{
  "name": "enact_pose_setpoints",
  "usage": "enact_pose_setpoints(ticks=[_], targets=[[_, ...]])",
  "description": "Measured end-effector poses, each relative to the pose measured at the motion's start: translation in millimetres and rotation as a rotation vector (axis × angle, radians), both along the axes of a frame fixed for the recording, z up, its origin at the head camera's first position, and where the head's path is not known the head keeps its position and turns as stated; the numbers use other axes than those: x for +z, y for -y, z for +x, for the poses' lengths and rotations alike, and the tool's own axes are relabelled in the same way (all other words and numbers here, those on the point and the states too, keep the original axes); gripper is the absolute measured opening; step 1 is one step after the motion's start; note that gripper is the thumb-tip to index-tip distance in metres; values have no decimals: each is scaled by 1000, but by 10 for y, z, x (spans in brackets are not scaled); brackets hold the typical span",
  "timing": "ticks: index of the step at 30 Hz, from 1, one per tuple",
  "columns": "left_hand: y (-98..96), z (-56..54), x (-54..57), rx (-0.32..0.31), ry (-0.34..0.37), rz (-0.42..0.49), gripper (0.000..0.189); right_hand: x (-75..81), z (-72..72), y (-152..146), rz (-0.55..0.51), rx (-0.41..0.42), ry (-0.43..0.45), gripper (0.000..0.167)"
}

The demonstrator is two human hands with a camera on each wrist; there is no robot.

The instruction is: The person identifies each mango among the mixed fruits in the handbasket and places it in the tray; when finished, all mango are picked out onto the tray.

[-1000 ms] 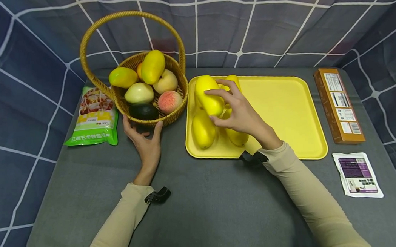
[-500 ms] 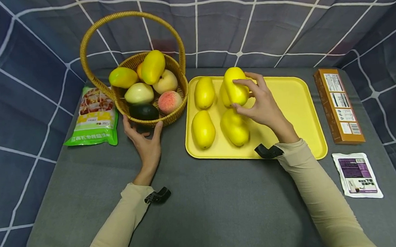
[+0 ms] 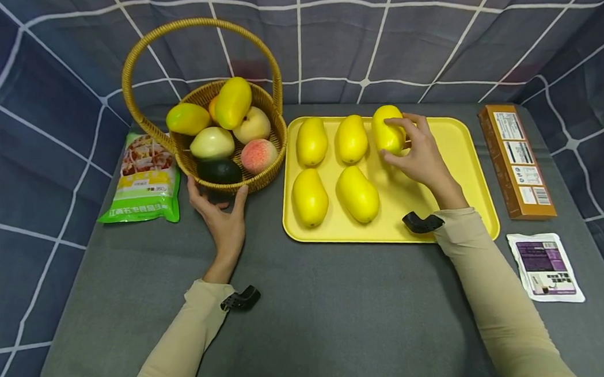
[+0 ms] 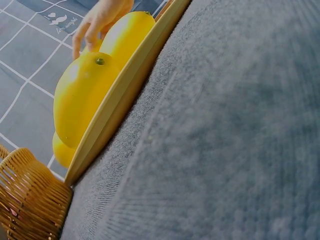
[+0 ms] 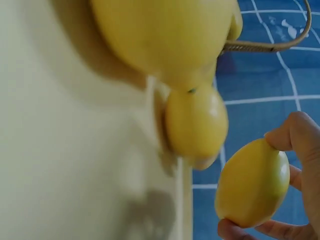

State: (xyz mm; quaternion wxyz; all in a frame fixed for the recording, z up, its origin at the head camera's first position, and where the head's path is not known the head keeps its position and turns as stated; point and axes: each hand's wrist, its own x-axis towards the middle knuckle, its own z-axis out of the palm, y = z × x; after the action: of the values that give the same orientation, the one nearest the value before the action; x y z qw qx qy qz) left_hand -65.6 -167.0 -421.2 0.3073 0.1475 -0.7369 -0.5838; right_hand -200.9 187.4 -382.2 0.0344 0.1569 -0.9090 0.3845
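Observation:
My right hand (image 3: 421,155) pinches a yellow mango (image 3: 388,128) between thumb and fingers over the back middle of the yellow tray (image 3: 449,179). In the right wrist view the held mango (image 5: 252,184) appears raised off the tray surface. Several other mangoes lie on the tray's left half in two rows, one of them a front mango (image 3: 310,198). At the wicker basket (image 3: 265,179), my left hand (image 3: 223,225) holds the front wall, thumb and forefinger spread against it. Inside are two mangoes, a peach (image 3: 259,155), a dark avocado (image 3: 220,170) and other round fruit.
A green snack bag (image 3: 143,181) lies left of the basket. Right of the tray are a long brown box (image 3: 517,161) and a white-and-purple pouch (image 3: 545,267). The basket's tall handle (image 3: 198,22) arches up before the checked cloth backdrop (image 3: 334,42).
My right hand has carried the mango rightward from over the tray's left side, past the back-row mangoes, to their right. The left hand and basket have stayed put.

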Motion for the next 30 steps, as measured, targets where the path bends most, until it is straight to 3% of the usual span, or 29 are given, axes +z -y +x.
enact_pose_setpoints(ticks=[4,10,18,24,30], targets=[[26,-9,-53,1,5,-1,94,-86,-36,-79,18,4,56,60],[123,-62,-277,12,2,-25,98,-180,-73,-135,42,18,106,61],[137,-59,-300,8,-12,-20,98,-232,-92,-145,76,23,115,62],[102,-54,-240,9,-7,-17,97,-253,-83,-163,132,25,114,65],[6,0,1,-9,-7,-4,92,-258,-62,-177,154,14,128,71]])
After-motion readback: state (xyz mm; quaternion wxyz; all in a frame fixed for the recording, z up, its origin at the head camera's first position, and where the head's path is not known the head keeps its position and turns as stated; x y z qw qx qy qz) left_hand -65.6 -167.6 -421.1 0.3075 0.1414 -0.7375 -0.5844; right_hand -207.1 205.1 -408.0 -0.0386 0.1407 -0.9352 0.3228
